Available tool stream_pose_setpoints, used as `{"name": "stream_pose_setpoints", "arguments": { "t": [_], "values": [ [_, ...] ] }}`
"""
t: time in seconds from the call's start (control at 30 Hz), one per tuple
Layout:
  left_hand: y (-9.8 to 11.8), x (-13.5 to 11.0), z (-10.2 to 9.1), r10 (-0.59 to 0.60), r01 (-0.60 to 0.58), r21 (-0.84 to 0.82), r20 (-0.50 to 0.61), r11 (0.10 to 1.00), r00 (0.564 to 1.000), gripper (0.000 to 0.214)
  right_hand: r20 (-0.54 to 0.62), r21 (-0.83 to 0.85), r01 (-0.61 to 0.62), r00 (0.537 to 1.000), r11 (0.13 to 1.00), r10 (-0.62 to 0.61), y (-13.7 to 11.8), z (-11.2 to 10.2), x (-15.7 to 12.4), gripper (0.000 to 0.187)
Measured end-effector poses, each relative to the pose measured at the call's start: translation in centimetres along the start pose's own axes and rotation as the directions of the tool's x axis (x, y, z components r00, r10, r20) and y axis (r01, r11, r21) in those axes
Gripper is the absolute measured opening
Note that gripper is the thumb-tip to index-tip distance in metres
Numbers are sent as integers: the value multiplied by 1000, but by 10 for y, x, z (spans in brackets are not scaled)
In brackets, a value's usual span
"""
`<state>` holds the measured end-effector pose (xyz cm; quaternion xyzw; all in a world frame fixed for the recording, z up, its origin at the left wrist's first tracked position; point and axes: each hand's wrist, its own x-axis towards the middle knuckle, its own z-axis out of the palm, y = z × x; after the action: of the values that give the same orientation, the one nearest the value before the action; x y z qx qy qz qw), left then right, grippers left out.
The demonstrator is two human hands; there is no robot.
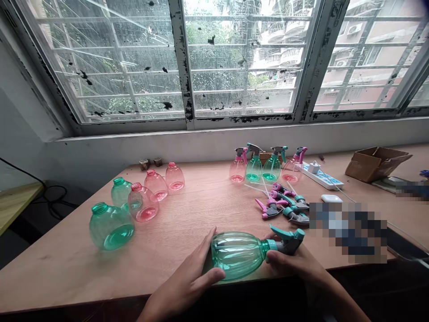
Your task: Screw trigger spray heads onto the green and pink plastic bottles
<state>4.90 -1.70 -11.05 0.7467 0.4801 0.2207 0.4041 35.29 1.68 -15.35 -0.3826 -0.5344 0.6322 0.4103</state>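
A green spray bottle (238, 253) lies on its side near the front edge of the wooden table (201, 210). My left hand (187, 281) rests against its base, fingers and thumb cupping the bottle. Around the bottle's neck my right hand (293, 264) is closed, at the teal and grey trigger head (288, 239). A heap of loose trigger heads (281, 205), pink and teal, lies just beyond.
Green and pink bottles without heads (134, 203) stand at the left. Several finished spray bottles (266, 165) stand at the back by a power strip (323, 176). A cardboard box (377, 163) sits at the far right, under the window.
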Motion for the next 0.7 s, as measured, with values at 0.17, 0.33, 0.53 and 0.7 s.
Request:
{"name": "stream_pose_setpoints", "arguments": {
  "t": [0.17,0.33,0.53,0.7],
  "values": [
    [5,3,-1,16,-17,-25,-43,1000,999,88,-47,19,-6,999,1000,7,0,2,0,48],
    [4,3,1,0,-2,-26,-49,1000,999,98,-45,48,9,999,999,-6,4,2,1,48],
    [-2,4,4,-39,40,21,-73,999,997,105,-62,38,5,998,999,-3,3,1,1,48],
    [-5,6,3,46,-50,-56,-62,997,997,98,-98,50,-5,995,999,10,-2,7,-2,47]
  ]
}}
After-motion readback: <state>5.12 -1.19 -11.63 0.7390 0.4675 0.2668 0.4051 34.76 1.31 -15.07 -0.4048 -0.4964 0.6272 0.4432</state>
